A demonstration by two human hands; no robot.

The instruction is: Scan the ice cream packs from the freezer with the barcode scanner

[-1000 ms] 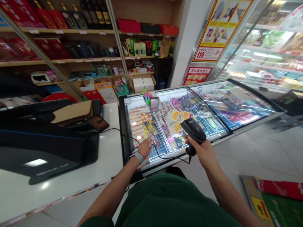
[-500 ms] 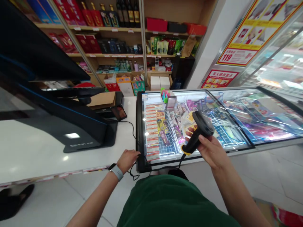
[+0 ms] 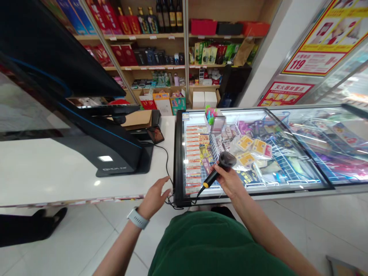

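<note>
My right hand (image 3: 227,181) grips a black barcode scanner (image 3: 216,171) with a yellow ring at the base of its handle. The scanner is held tilted above the glass top of a chest freezer (image 3: 179,161), and its cable (image 3: 199,195) runs from the handle toward the freezer's near left corner. Near that corner, at the counter's edge, my left hand (image 3: 155,197) has its fingers apart and holds nothing. Loops of black cable (image 3: 174,206) lie just beside its fingertips. Yellow-labelled packs (image 3: 244,159) and other packaged goods show under the glass beyond the scanner.
A black checkout terminal (image 3: 123,153) stands on the white counter (image 3: 71,184) at left, with a small dark device (image 3: 155,134) behind it. Shelves (image 3: 149,36) of bottles and boxes line the back. A person's leg and shoe (image 3: 47,222) show at lower left.
My left hand has let go of the cable at the freezer corner and opened. My right hand has brought the scanner left and lower, nearer the glass. The view has shifted slightly.
</note>
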